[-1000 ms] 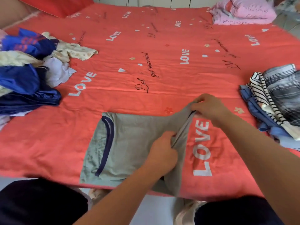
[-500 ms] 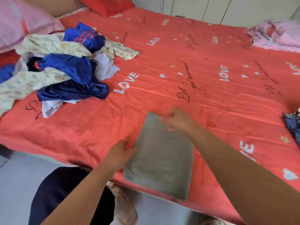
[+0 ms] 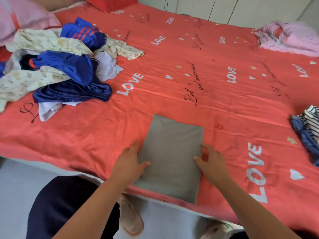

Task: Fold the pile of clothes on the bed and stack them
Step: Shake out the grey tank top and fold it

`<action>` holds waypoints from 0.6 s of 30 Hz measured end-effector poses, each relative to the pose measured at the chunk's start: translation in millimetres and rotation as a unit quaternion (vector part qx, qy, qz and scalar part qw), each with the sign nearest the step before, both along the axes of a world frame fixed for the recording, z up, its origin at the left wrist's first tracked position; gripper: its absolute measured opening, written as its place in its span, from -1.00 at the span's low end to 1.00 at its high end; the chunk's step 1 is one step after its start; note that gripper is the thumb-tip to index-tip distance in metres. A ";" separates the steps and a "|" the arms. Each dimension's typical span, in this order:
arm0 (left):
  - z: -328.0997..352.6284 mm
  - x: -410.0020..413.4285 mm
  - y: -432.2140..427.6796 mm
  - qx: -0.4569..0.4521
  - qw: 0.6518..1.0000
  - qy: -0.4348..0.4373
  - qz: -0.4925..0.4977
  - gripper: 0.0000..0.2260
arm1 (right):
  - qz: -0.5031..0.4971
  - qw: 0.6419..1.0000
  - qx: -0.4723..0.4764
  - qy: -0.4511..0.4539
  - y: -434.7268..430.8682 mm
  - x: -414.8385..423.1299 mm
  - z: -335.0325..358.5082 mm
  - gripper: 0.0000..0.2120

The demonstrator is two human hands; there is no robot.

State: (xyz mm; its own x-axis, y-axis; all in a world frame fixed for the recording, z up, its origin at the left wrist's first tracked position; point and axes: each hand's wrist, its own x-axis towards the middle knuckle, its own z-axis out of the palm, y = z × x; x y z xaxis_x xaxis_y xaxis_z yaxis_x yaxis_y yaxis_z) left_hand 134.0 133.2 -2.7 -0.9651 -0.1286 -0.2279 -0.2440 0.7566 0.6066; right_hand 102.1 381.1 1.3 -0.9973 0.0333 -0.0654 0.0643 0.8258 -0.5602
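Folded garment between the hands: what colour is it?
The folded fabric garment is plain grey-green, unpatterned; head view shows it best.

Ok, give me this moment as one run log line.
grey garment: folded flat | left hand: on left edge | right hand: on right edge | unfolded pile: far left | folded stack: right

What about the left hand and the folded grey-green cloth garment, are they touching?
Touching. The head view shows the left hand lying across the left edge of the folded grey-green cloth garment, thumb on the fabric.
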 end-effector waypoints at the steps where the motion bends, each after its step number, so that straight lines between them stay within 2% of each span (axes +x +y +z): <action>1: 3.0 -7.5 3.0 0.010 1.000 0.010 -0.003 -0.29 | -0.004 1.000 -0.013 0.003 -3.0 3.6 -1.2 -0.45; 5: 15.3 -33.6 17.8 0.051 0.997 0.015 -0.060 -0.33 | -0.024 0.998 -0.049 -0.013 -20.9 15.9 -1.9 -0.38; 8: 16.2 -42.4 22.6 0.124 0.989 0.004 -0.075 -0.20 | -0.018 0.998 -0.055 -0.028 -30.7 17.4 -3.7 -0.37; 9: 15.3 -43.3 22.9 0.147 0.987 0.003 -0.066 -0.23 | -0.020 0.998 -0.057 -0.036 -31.2 16.0 -4.3 -0.37; 11: 11.7 -43.8 22.3 0.210 0.977 0.004 -0.036 -0.48 | -0.024 0.996 -0.065 -0.049 -30.1 11.5 -3.2 -0.38; 12: 12.3 -42.6 22.6 0.252 0.968 -0.006 -0.023 -0.54 | -0.029 0.995 -0.071 -0.057 -28.9 9.4 -1.6 -0.39; 15: 17.5 -39.8 22.0 0.362 0.930 -0.061 0.000 -0.42 | -0.038 0.991 -0.099 -0.082 -24.4 3.6 6.7 -0.43; 18: 29.5 -38.5 23.9 0.416 0.905 -0.092 0.004 -0.28 | -0.036 0.987 -0.122 -0.104 -16.6 -1.6 29.2 -0.46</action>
State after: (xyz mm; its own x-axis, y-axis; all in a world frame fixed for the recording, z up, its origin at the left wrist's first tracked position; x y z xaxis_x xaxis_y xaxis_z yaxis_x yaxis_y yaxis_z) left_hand 95.5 157.1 26.8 -0.9011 0.1552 -0.4048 -0.4014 0.0542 0.9143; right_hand 100.6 364.5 30.5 -0.9574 0.0612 -0.2822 0.2512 0.6580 -0.7099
